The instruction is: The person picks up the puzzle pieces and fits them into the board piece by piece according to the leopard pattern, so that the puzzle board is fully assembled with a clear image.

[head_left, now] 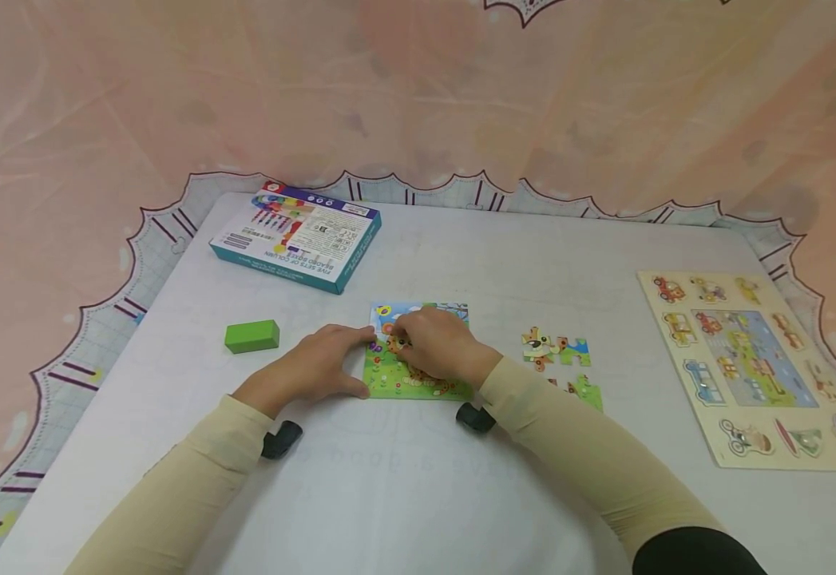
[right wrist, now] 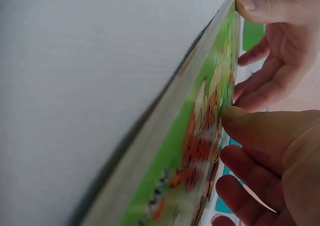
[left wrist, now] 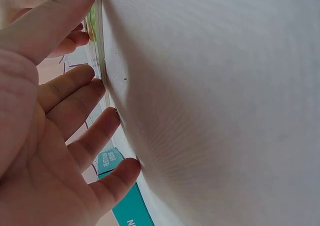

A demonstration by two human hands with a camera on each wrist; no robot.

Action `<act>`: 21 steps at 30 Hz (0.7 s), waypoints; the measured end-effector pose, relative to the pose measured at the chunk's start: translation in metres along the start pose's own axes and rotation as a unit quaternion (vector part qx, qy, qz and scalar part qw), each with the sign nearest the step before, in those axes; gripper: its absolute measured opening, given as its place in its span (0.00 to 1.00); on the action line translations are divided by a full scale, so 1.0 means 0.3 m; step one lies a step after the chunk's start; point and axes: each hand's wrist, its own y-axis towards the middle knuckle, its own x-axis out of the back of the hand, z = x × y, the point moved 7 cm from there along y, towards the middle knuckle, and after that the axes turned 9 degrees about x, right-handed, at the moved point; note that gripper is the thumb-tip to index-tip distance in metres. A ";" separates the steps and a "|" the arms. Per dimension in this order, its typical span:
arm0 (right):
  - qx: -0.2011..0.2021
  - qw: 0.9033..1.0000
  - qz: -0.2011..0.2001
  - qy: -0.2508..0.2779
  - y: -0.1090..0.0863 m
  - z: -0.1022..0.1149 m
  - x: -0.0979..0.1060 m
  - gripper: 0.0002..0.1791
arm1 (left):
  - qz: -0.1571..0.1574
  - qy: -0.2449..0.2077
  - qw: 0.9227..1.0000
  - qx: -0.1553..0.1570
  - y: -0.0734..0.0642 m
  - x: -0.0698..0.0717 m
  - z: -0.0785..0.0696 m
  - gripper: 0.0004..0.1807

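A jigsaw puzzle board (head_left: 389,383) with a cartoon animal on green grass lies flat on the table. My left hand (head_left: 310,363) rests at its left edge, fingers spread, the thumb touching the lower left corner. Over the middle of the board, my right hand (head_left: 435,343) has its fingers bent down onto the picture. In the right wrist view the right thumb (right wrist: 255,128) touches the picture surface; whether a piece lies under these fingertips is hidden. Several loose puzzle pieces (head_left: 540,343) lie right of the board, some partly behind the right sleeve.
A green block (head_left: 252,336) sits left of the left hand. Behind it lies a flat teal and white box (head_left: 303,239). A larger wooden picture board (head_left: 705,431) lies at the table's right side. A patterned cloth (head_left: 418,96) hangs behind the white table (head_left: 360,495).
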 end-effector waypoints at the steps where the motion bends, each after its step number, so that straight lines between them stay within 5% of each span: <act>1: -0.001 1.000 0.000 0.000 0.000 0.000 0.000 0.15 | 0.000 0.000 1.000 0.000 0.000 0.000 0.000 0.47; 11: -0.008 1.000 -0.009 0.026 -0.005 -0.002 -0.001 0.13 | -0.001 -0.002 1.000 0.000 -0.002 -0.001 0.001 0.47; 21: -0.028 0.997 -0.020 0.074 -0.043 -0.047 0.061 0.26 | -0.003 -0.004 1.000 -0.007 0.001 0.002 -0.004 0.48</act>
